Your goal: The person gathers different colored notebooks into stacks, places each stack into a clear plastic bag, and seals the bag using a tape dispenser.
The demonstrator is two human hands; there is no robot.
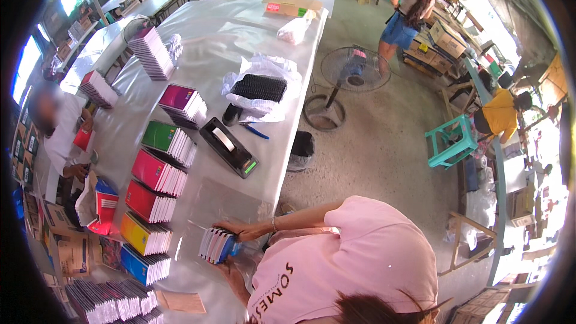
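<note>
A small stack of notebooks (215, 245) with white page edges and blue covers lies at the table edge, on or partly in clear plastic film (228, 199). My right hand (245, 230), with a bracelet at the wrist, grips the stack from its far side. On the near side my left hand (233, 271) holds it, its fingers partly hidden. Beyond the film stands a black tape dispenser (228, 147). To the left runs a row of notebook piles: blue (134, 263), yellow (137, 231), red (143, 199), pink (153, 169), green (161, 135) and purple (177, 97).
Black spiral bindings (259, 87) lie on crumpled wrapping, near a blue-handled tool (257, 131). Across the table a co-worker (63, 126) holds a red notebook. A standing fan (355, 71), a bin (302, 147) and a teal stool (451, 141) stand on the floor.
</note>
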